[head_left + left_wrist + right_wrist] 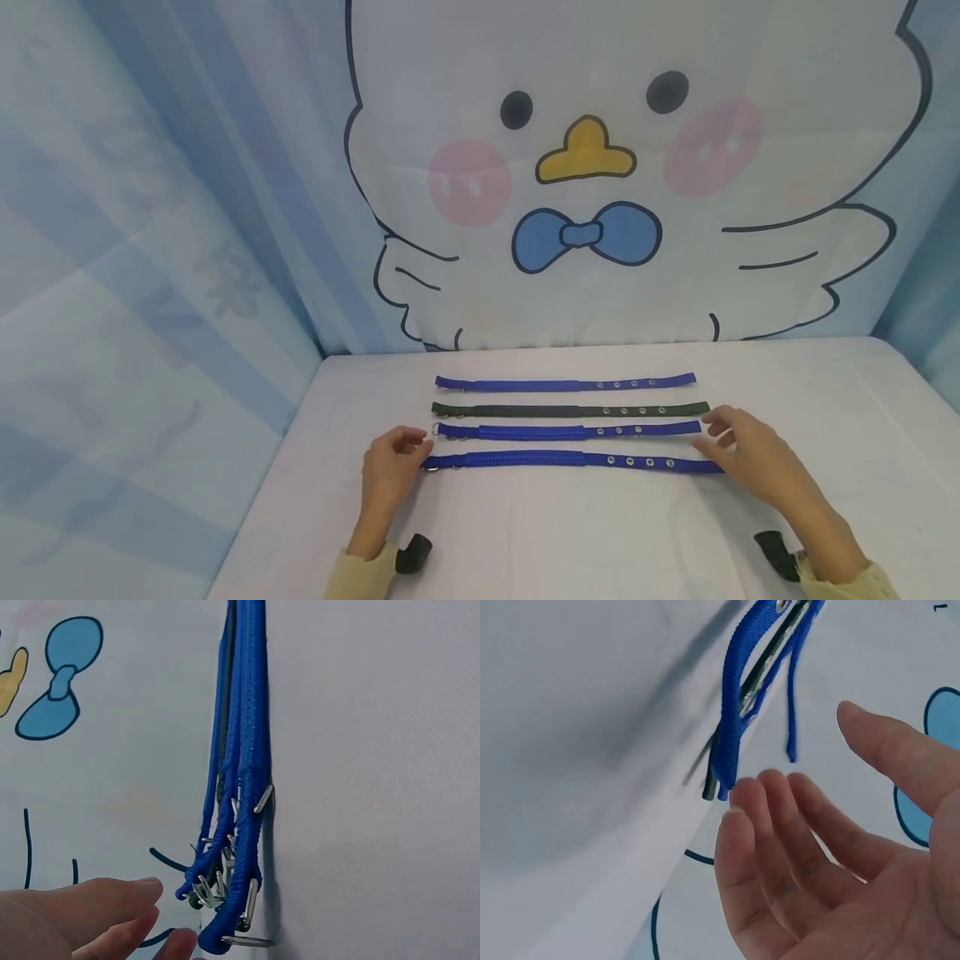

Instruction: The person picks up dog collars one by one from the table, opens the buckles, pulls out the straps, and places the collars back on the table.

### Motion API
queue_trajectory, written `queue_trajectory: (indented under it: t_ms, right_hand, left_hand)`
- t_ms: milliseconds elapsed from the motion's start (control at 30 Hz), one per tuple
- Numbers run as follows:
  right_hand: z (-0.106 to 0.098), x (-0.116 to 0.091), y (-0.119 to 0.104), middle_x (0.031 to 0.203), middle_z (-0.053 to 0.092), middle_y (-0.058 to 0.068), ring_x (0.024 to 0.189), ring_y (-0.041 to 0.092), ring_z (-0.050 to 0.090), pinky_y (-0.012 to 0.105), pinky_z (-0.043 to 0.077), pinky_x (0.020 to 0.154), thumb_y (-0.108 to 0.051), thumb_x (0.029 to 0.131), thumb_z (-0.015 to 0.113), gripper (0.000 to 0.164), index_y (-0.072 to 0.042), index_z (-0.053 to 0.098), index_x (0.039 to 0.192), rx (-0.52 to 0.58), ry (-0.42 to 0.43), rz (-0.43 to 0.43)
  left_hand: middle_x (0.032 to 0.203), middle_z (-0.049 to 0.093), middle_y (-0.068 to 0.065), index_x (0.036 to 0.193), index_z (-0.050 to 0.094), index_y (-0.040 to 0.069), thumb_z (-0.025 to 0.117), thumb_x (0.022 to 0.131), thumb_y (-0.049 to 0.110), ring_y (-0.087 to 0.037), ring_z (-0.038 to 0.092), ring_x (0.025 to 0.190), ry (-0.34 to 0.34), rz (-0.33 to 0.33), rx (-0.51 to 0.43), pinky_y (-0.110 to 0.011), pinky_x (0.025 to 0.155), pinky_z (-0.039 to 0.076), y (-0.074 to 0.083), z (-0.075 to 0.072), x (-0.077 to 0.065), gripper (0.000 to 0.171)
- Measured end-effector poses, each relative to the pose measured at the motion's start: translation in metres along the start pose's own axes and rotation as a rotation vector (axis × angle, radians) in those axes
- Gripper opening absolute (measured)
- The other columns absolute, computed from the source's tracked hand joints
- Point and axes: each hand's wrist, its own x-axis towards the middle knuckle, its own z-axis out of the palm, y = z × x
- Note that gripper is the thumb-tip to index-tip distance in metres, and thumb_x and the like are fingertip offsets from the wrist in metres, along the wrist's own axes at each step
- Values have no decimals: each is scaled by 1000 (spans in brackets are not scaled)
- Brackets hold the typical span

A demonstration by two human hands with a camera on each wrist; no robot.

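Observation:
Pet-style collars with metal eyelets lie side by side on the white table: a near blue collar (525,458), another blue collar (531,432), a dark green collar (517,411) and a far blue collar (528,386). My left hand (390,471) is at the left, ringed end of the near one; in the left wrist view its fingers (112,900) are beside the metal rings (251,900), holding nothing. At the opposite ends, my right hand (765,458) has loosely bent fingers right by the near collar's tip; the right wrist view shows its thumb (892,750) well apart from them.
The white table (540,542) carries the collars near its back edge. Behind it hangs a cloth (600,308) printed with a cartoon bird, and a blue patterned curtain (150,333) stands at the left. Black wrist-worn pieces (413,554) show at both sleeves.

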Motion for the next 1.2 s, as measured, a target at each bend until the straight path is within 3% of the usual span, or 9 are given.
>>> queue_trajectory:
  t_ms: [200,433,700,900,1200]
  right_hand:
    - [-3,-4,-13,117,57,33,105,46,57,60,51,87,-22,91,71,54,13,50,126,-36,63,11]
    - [-4,-17,-35,123,54,31,108,45,55,60,51,91,-23,92,71,55,10,49,130,-9,90,-76]
    - [-2,-28,-61,131,51,25,123,42,44,63,42,104,-24,92,72,54,3,49,132,9,131,-194]
    - [6,-37,-74,135,46,19,122,35,38,62,44,102,-26,91,74,56,-4,46,134,0,153,-311]
    - [19,-45,-86,140,43,19,130,36,36,62,41,106,-31,85,79,72,0,44,140,-134,192,-398]
  left_hand:
    - [102,73,-6,103,74,11,73,90,17,-24,66,98,13,41,-37,-42,83,56,10,-5,0,15]
    - [107,72,-6,112,71,9,73,90,12,-23,65,102,8,133,-110,-39,86,58,30,-11,-12,22]
    - [111,71,-3,117,68,12,74,90,13,-21,65,104,-44,257,-140,-38,88,57,49,-16,-28,28]
    - [118,69,0,123,65,15,75,90,18,-16,63,110,-63,356,-87,-37,93,55,59,-14,-42,35]
    - [135,60,-4,134,60,17,76,88,30,-24,54,128,-68,386,42,-46,106,48,66,-6,-59,50]
